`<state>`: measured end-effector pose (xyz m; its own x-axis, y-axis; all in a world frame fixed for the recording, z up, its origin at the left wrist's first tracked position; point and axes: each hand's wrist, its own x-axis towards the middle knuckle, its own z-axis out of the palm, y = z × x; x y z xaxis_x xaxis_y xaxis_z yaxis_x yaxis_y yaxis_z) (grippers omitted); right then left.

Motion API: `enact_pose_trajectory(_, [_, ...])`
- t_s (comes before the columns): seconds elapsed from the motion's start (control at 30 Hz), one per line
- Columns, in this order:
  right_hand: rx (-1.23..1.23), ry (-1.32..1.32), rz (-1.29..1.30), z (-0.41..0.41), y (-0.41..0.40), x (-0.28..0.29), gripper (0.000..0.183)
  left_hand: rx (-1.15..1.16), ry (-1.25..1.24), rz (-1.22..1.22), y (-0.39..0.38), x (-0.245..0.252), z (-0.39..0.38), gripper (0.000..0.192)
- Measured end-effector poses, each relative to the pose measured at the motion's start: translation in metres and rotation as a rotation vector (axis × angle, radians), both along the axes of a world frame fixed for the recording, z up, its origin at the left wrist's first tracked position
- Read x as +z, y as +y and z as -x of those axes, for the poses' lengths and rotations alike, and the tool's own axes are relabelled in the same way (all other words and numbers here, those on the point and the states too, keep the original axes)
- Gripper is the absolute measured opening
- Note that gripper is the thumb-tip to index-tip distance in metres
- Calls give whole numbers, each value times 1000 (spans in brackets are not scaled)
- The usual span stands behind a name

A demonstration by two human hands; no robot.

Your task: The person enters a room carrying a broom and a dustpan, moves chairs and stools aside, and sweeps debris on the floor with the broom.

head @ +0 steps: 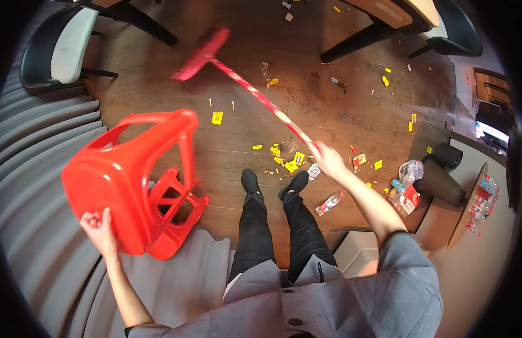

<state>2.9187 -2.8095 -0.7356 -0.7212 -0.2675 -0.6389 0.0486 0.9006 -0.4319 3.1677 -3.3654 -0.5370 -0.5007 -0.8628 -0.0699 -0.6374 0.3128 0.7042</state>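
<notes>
My left hand (99,232) grips the seat edge of a red plastic stool (102,181), which is tipped on its side with its legs pointing away to the right. Partly hidden behind it is a second red plastic stool (170,243), also tilted, beside the grey curtain (41,169). In my right hand (330,161) is the upper end of a red patterned broom handle (261,98). The handle slants across the floor to a blurred red broom head (204,55) at upper left. Yellow wrappers (291,166) and cigarette butts lie near my shoes.
A plastic bottle (329,203) lies right of my feet. Farther right are bagged rubbish (406,190) and a round pedestal table (461,219) bearing bottles. Table legs (354,42) and a chair (71,46) stand ahead. More litter (385,81) dots the wooden floor.
</notes>
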Motion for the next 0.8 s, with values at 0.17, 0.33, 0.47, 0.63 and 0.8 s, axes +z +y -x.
enact_pose_trajectory(0.17, [256, 115, -148, 87, -112, -77, 49, 45, -139, 108, -1, 6, -39, 39])
enact_pose_trajectory(0.33, [109, -108, -229, 64, 93, -37, 59, 107, -243, 118, 18, 21, -55, 37])
enact_pose_trajectory(0.47, [-56, -262, -723, 25, 309, 72, 67, 138, -151, -74, 25, 5, -47, 35])
enact_pose_trajectory(0.63, [-55, -97, -840, 8, 362, 170, 58, 171, -118, -307, 33, 4, -29, 35])
enact_pose_trajectory(0.8, [11, -31, -647, -49, 292, 209, 49, 289, 3, -307, 44, 49, -22, 34])
